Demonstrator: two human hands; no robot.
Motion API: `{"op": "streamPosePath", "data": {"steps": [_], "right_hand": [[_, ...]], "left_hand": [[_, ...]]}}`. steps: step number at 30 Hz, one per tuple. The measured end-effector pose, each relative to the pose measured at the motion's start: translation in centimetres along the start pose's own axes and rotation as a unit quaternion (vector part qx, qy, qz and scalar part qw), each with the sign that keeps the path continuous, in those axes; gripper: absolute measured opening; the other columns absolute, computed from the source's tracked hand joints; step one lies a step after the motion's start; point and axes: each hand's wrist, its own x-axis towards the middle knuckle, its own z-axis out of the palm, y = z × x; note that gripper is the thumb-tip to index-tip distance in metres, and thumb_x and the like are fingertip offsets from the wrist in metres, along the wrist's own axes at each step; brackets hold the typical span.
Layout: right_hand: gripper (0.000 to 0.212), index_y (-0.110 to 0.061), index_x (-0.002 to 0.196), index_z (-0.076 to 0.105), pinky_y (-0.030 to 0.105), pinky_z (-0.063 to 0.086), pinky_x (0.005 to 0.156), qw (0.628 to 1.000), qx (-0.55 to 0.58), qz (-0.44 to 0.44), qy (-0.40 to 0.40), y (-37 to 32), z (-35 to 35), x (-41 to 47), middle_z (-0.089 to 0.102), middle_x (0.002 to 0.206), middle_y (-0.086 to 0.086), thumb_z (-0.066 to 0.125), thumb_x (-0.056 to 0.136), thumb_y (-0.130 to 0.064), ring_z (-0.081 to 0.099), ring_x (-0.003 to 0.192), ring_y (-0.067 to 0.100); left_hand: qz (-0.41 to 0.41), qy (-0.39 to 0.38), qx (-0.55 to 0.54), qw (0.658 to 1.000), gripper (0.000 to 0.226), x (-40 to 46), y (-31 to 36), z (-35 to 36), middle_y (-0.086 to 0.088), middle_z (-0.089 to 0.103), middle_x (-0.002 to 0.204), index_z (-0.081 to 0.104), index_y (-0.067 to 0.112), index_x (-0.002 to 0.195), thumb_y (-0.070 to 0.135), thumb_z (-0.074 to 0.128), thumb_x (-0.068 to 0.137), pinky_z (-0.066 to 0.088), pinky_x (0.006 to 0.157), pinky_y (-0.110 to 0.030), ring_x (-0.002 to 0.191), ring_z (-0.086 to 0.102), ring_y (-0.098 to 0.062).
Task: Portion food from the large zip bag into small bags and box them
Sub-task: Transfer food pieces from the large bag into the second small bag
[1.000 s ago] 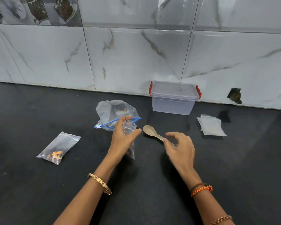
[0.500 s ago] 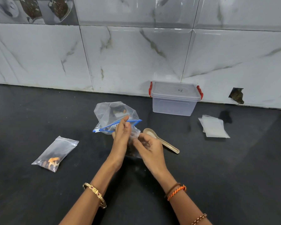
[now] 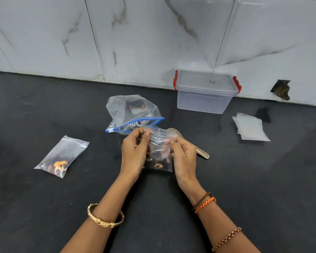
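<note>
Right hand point(image 3: 182, 152) moved off spoon point(image 3: 188, 143) — now pinching small bag point(image 3: 160, 152) top, left hand point(image 3: 134, 154) pinching opposite corner.

Spoon point(image 3: 188, 143) (right) – bare counter point(image 3: 263, 179) beyond.

White lettering on large zip bag point(image 3: 133, 114) blue strip, unreadable; small handwritten mark on box lid point(image 3: 206, 81), illegible.
</note>
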Motion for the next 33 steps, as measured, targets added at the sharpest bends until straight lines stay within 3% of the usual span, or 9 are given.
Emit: {"op": "streamPosePath", "data": {"steps": [2,5,8,12,18,24,27,33], "right_hand": [[0.042,0.01,0.078,0.057,0.041,0.043,0.063,1.0,0.016,-0.012,-0.004,-0.1,-0.2,0.0,0.054,0.075,0.037,0.058,0.081,-0.032,0.05,0.068,0.027],[0.026,0.007,0.077,0.061,0.043,0.045,0.065,1.0,0.012,-0.015,-0.003,-0.4,-0.8,0.2,0.054,0.079,0.042,0.062,0.087,-0.016,0.051,0.069,0.027],[0.011,-0.005,0.079,0.069,0.048,0.051,0.071,1.0,0.015,-0.007,-0.026,-0.8,-1.0,0.1,0.064,0.078,0.03,0.061,0.087,-0.008,0.06,0.072,0.029],[0.015,-0.018,0.078,0.068,0.047,0.054,0.073,1.0,0.0,-0.017,-0.025,-1.1,-0.9,0.0,0.067,0.08,0.024,0.061,0.086,-0.007,0.064,0.075,0.029],[0.014,-0.013,0.075,0.07,0.025,0.056,0.064,0.998,0.023,0.004,-0.06,-1.3,-1.3,0.4,0.071,0.067,-0.001,0.066,0.08,-0.001,0.067,0.068,0.017],[0.016,-0.013,0.079,0.071,0.02,0.056,0.061,0.996,0.02,0.005,-0.091,-1.7,-1.7,0.4,0.072,0.066,-0.004,0.064,0.081,0.002,0.068,0.064,0.009],[0.021,-0.016,0.073,0.069,0.017,0.053,0.059,0.996,0.002,0.002,-0.092,-1.8,-1.6,0.3,0.07,0.062,-0.008,0.062,0.083,0.002,0.065,0.06,0.004],[0.022,-0.016,0.077,0.065,0.03,0.055,0.065,0.994,-0.025,0.02,-0.109,-1.6,-1.3,0.2,0.067,0.075,0.006,0.054,0.09,-0.003,0.065,0.07,0.017]], "left_hand": [[0.008,-0.01,-0.001,1.0,0.015,-0.3,0.1,0.0,-0.001,0.063,0.07,0.065,0.021,0.084,0.017,0.053,0.092,0.049,0.057,-0.02,0.063,0.057,-0.009],[0.005,-0.01,-0.009,1.0,0.012,-0.5,0.0,-0.1,0.003,0.06,0.062,0.067,0.02,0.083,0.019,0.057,0.09,0.048,0.053,-0.019,0.057,0.055,-0.008],[0.002,-0.02,-0.011,1.0,0.01,-0.5,-0.1,-0.3,0.005,0.068,0.067,0.069,0.015,0.083,0.017,0.061,0.087,0.053,0.062,-0.023,0.064,0.063,-0.009],[0.013,-0.013,0.0,1.0,0.011,-0.4,-0.1,-0.4,0.009,0.071,0.067,0.07,0.019,0.076,0.014,0.064,0.083,0.052,0.064,-0.021,0.066,0.065,-0.005],[-0.028,-0.03,-0.044,0.998,0.023,-0.3,0.3,-0.9,0.004,0.07,0.063,0.072,0.02,0.059,0.006,0.068,0.078,0.053,0.067,-0.027,0.064,0.064,-0.011],[0.003,-0.036,-0.007,0.999,0.018,-0.6,0.6,-0.9,0.005,0.071,0.065,0.072,0.023,0.065,0.009,0.071,0.076,0.054,0.067,-0.025,0.066,0.066,-0.011],[0.016,-0.036,0.004,0.999,0.015,-0.6,0.5,-0.8,0.005,0.072,0.068,0.073,0.023,0.069,0.01,0.072,0.075,0.054,0.071,-0.032,0.07,0.065,-0.017],[0.016,-0.068,-0.002,0.998,0.015,-0.9,0.4,-0.5,0.005,0.071,0.068,0.073,0.022,0.07,0.008,0.073,0.075,0.052,0.069,-0.027,0.068,0.062,-0.013]]}}
